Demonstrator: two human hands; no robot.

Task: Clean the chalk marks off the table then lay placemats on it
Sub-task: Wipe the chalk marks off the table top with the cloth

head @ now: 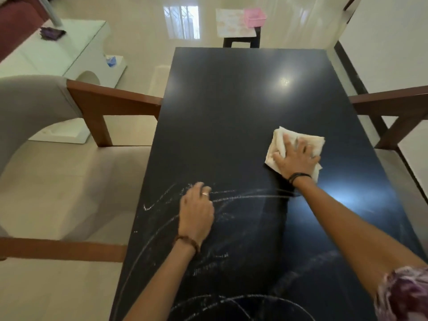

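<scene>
Here the right hand (295, 156) lies flat on a white cloth (294, 147), fingers spread, pressing it down on the dark table (231, 100) toward the table's right side — nothing is gripped, the palm just bears on the fabric. The left hand (196, 212) rests on the tabletop nearer the person, fingers curled under and holding nothing; it sits right in among the chalk marks (159, 202). Those white scribbles and long arcs cover the near half of the table, from the left edge across to under the right forearm, and more loops run along the bottom edge of the view. The far half of the table looks bare and glossy. Beyond the far end, a pale patterned placemat (231, 22) lies on a dark stool (242, 40), with a pink basket (254, 17) on it — well apart from both hands. Wood-armed chairs (46, 135) stand on either side of the table.
</scene>
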